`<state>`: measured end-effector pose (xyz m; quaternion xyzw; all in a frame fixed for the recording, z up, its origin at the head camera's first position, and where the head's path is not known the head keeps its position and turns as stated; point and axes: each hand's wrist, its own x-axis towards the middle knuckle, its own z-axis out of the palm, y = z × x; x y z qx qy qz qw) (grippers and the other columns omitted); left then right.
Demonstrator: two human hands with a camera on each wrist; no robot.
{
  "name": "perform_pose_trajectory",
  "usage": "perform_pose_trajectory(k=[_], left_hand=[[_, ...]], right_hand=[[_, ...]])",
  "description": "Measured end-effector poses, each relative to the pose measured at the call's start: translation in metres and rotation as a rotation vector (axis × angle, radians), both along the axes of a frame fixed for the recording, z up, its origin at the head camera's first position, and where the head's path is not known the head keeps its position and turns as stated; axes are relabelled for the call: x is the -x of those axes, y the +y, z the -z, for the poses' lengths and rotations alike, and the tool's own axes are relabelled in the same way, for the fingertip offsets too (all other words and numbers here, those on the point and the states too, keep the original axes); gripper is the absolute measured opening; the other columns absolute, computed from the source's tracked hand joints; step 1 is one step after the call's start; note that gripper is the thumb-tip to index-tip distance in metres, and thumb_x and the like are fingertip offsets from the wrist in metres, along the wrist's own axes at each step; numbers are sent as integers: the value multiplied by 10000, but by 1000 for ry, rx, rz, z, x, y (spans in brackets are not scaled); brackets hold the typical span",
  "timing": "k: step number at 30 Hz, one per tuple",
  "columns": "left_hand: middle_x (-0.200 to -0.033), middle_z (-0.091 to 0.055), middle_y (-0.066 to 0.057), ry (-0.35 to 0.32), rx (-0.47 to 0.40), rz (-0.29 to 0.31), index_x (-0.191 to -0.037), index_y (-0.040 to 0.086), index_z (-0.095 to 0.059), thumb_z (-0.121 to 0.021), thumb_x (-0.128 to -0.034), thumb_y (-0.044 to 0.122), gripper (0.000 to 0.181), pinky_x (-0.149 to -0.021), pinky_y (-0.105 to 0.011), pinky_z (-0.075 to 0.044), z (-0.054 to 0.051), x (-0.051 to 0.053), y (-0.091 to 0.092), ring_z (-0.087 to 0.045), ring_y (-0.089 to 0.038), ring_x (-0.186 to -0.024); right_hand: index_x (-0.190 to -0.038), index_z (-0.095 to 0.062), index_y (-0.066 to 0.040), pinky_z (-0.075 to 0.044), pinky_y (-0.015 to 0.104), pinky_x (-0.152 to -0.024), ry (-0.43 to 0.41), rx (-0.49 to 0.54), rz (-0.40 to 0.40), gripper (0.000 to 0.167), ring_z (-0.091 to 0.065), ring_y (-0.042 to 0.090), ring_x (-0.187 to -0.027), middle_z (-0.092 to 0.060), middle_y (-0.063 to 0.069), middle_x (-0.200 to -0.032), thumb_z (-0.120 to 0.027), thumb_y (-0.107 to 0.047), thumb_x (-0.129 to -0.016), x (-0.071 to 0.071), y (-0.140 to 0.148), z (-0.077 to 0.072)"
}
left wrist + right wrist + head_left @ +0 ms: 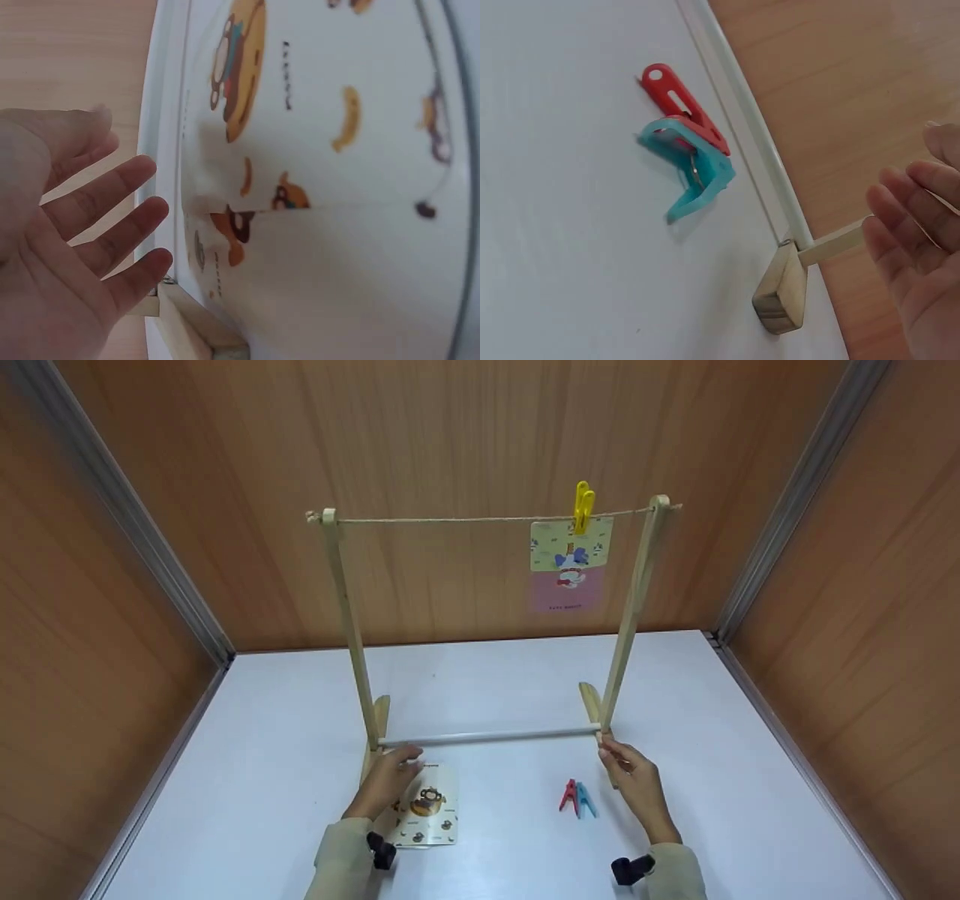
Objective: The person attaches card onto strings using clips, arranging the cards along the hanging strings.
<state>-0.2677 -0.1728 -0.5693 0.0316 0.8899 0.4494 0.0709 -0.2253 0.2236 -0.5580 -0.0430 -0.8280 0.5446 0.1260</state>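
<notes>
Rod (491,735) runs sideways, its ends near left hand (385,781) and right hand (637,786).

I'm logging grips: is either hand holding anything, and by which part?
Nothing appears held: the left hand has spread fingers near the card; the right hand is beside the stand's right foot, but whether they touch cannot be told.

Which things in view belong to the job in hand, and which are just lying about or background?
Likely the job's:
pale wooden frame
beige twine line
round white rod
yellow plastic clothespin
green-and-pink rectangular card
white printed rectangular card
red plastic clothespin
light-blue plastic clothespin

Apparently just surroundings:
flat white tabletop
brown wood-grain panels
grey metal rails
</notes>
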Motion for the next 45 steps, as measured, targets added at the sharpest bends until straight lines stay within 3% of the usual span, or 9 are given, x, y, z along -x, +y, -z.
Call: perform_pose_trajectory(k=[4, 8, 13, 19, 22, 27, 33, 39, 45], left_hand=[[-1315, -581, -164, 12, 9, 12, -1284, 50, -579, -549, -974, 148, 327, -992, -500, -455, 3, -1, -1, -558, -366, -1211], [-1279, -608, -160, 10, 23, 21, -1273, 36, -585, -560, -965, 129, 323, -993, -486, -458, 5, -1, -1, -573, -341, -1197], [-1231, -632, -166, 22, 53, 18, -1244, 12, -601, -585, -942, 83, 311, -988, -473, -462, 9, -1, -1, -582, -329, -1176], [-1193, -644, -168, 28, 70, 9, -1199, -5, -622, -610, -912, 41, 290, -972, -475, -469, 10, 1, -2, -591, -332, -1149], [-1213, -633, -172, 5, 45, -2, -1196, -9, -623, -622, -898, 28, 300, -993, -484, -454, 11, -1, -2, -572, -349, -1178], [-1281, -594, -190, -30, 4, -21, -1212, -3, -616, -642, -871, 9, 342, -1043, -510, -405, 11, -3, -2, -512, -385, -1253], [-1296, -583, -193, -1, 49, -9, -1205, 5, -620, -676, -842, -2, 367, -1055, -526, -383, 11, -2, -2, -494, -392, -1266], [-1309, -568, -183, -20, 35, -26, -1208, 21, -619, -676, -838, -11, 376, -1060, -530, -375, 13, -3, -2, -479, -390, -1275], [-1268, -582, -135, -17, 40, -42, -1194, 38, -632, -691, -831, 4, 369, -1064, -518, -373, 14, -4, -1, -479, -361, -1265]], right_hand=[[-1228, -645, -53, -514, 153, -708, -44, 7, -7, 353, -624, 105, -952, -665, 140, -1177, -633, -244, -932, -1, 5, 13], [-1213, -654, -54, -520, 167, -742, -65, -2, -11, 362, -631, 187, -988, -663, 146, -1173, -644, -272, -925, -3, 8, 22], [-1188, -664, -38, -504, 163, -783, -117, -39, -20, 348, -621, 170, -971, -686, 120, -1110, -665, -249, -911, -7, 10, 28], [-1131, -687, -33, -486, 176, -736, -212, -69, -45, 318, -608, 128, -904, -707, 63, -1015, -674, -253, -902, -10, 10, 33], [-1109, -695, -28, -485, 202, -745, -237, -84, -65, 307, -607, 122, -889, -710, 52, -1001, -677, -250, -899, -12, 10, 36], [-1094, -700, -29, -496, 257, -782, -257, -121, -84, 306, -614, 126, -872, -701, 32, -949, -693, -253, -886, -16, 8, 38], [-1129, -680, -13, -491, 257, -771, -286, -123, -147, 379, -604, 131, -861, -681, 30, -929, -727, -267, -852, -19, 6, 40], [-1143, -657, 15, -463, 205, -703, -262, -111, -202, 433, -557, 132, -816, -653, 42, -915, -768, -238, -810, -21, 2, 45], [-1155, -641, 11, -454, 235, -757, -227, -163, -218, 476, -543, 148, -852, -644, 58, -957, -803, -217, -770, -23, -2, 49]])
